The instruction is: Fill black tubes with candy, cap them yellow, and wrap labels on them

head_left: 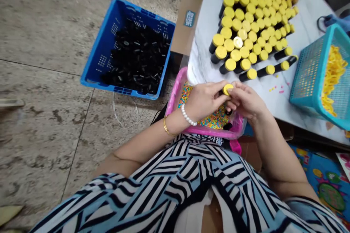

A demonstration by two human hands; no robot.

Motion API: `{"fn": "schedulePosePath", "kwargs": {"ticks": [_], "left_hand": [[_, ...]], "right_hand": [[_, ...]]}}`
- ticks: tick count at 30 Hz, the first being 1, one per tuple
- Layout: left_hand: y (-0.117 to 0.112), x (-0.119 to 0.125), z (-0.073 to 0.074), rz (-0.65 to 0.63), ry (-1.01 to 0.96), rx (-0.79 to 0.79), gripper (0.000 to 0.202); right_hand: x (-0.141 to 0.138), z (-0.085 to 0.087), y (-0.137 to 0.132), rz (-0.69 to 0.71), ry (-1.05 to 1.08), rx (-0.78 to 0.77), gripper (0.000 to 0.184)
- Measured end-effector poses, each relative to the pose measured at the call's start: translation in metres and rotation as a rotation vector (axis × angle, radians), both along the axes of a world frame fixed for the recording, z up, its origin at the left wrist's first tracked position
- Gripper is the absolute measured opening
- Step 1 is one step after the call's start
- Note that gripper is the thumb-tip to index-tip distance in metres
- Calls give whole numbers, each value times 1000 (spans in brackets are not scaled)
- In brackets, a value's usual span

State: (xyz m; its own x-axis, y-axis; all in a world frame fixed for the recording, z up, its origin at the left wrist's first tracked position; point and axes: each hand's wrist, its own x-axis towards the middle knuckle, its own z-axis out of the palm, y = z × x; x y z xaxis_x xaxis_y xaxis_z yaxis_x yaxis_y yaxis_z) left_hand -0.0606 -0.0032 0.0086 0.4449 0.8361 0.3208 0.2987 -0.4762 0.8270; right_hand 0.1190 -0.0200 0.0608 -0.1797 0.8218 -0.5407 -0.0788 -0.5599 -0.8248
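Above a pink basket (168,107) of small coloured beads (214,121), both of my hands meet at a black tube with a yellow cap (228,89). My left hand (202,100), with a pearl bracelet at its wrist, grips the tube from the left; most of the tube's body is hidden by fingers. The thumb and fingers of my right hand (244,99) close on the cap from the right. Beneath the right fingers, black pieces (228,126) lie among the beads at the basket's right side.
Rows of yellow-capped black tubes (246,26) stand on the marbled table (203,60), a few lying at the near edge. A teal basket (308,76) with yellow pieces (332,76) is on the right. Left, on the floor, a blue crate (95,56) contains black parts (139,56).
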Motion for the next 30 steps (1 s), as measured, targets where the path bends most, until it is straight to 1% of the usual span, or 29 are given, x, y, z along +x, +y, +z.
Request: {"fn": "schedulePosePath", "kwargs": {"ticks": [3, 5, 7, 10, 12, 14, 16, 17, 18, 20, 22, 23, 25, 28, 30], "left_hand": [[3, 1, -1, 3, 25, 16, 14], [8, 7, -2, 17, 43, 32, 14], [14, 16, -3, 57, 68, 46, 13], [20, 25, -3, 129, 86, 64, 14], [17, 21, -5, 141, 42, 81, 19], [5, 9, -14, 148, -31, 85, 25], [-14, -8, -30, 172, -72, 54, 23], [-24, -15, -40, 170, -55, 22, 19], [-34, -21, -50, 132, -6, -20, 17], [-49, -25, -69, -49, 189, -101, 17], [-56, -13, -83, -248, 397, -121, 19], [-57, -2, -89, -323, 472, -92, 20], [-51, 27, -97, -423, 541, 24, 27], [-32, 76, -107, -587, 567, 207, 38], [-19, 102, -114, -645, 570, 245, 38]], "right_hand": [[-4, 0, 4, -18, -69, 53, 41], [-7, -1, 5, -73, -124, 108, 40], [-9, -5, 3, -146, -191, 173, 43], [-9, -14, 0, -252, -296, 283, 52], [-9, -23, -1, -322, -347, 366, 56], [-10, -33, 1, -390, -374, 450, 54], [-13, -40, 4, -436, -397, 523, 51], [-15, -42, 5, -447, -408, 554, 50], [-17, -43, 5, -451, -420, 582, 50], [-20, -43, 1, -448, -435, 629, 52], [-18, -40, -9, -446, -434, 662, 54], [-14, -39, -17, -448, -430, 674, 54], [-3, -40, -36, -458, -422, 679, 55], [22, -46, -63, -505, -398, 640, 57], [37, -52, -76, -563, -365, 613, 57]]}}
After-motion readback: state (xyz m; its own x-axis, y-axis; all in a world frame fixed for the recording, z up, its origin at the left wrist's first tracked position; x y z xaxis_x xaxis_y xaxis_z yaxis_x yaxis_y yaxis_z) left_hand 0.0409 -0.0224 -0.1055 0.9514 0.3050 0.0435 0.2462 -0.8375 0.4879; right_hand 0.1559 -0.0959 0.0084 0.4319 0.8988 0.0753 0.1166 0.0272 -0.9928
